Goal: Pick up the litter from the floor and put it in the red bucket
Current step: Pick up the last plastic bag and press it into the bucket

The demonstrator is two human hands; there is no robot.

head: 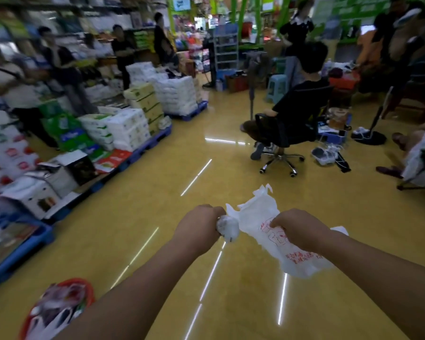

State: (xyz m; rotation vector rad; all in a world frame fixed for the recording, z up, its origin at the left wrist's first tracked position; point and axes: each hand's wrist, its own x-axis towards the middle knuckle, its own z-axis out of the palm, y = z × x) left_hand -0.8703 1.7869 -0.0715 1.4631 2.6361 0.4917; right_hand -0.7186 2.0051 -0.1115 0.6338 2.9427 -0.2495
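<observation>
A white plastic bag (260, 224) with red print hangs in front of me above the yellow floor. My right hand (297, 229) grips the bag near its middle. My left hand (199, 229) holds a crumpled clear piece of plastic (227, 228) right beside the bag's left edge. The red bucket (84, 285) stands on the floor at the lower left, under my left forearm, with several bags and wrappers in it. Part of its rim is hidden by my arm.
Blue pallets (142, 150) stacked with tissue packs and boxes line the left side. A person sits on a black office chair (280, 143) ahead on the right, with cables and a tray (326, 155) on the floor beside it. Several people stand at the shelves.
</observation>
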